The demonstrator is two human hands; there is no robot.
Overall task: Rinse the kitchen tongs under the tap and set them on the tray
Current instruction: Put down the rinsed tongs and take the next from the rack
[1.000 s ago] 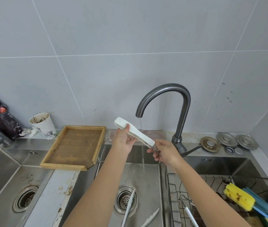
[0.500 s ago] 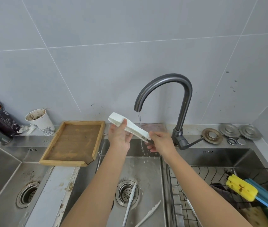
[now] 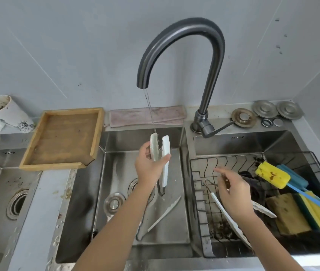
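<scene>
The white tongs [image 3: 165, 153] stand upright over the middle sink basin [image 3: 120, 173], tips up and slightly apart. My left hand [image 3: 147, 170] grips them around the middle. A thin stream of water [image 3: 150, 112] falls from the dark curved tap [image 3: 176, 34] onto the left tip. My right hand [image 3: 232, 194] hovers apart from them over the wire rack [image 3: 201, 194], fingers loosely stretched, holding nothing. The wooden tray [image 3: 63, 137] sits on the counter to the left, with nothing on it.
Another pair of white tongs [image 3: 164, 213] lies on the basin floor near the drain [image 3: 114, 202]. The rack holds more tongs [image 3: 233, 223], a yellow brush [image 3: 272, 175] and sponges [image 3: 300, 214]. A stained cup [image 3: 4, 112] lies left; metal lids [image 3: 264, 109] sit right.
My right hand has let go of the tongs and moved right over the rack. My left hand has turned the tongs upright and lower under the stream. The camera has tilted down.
</scene>
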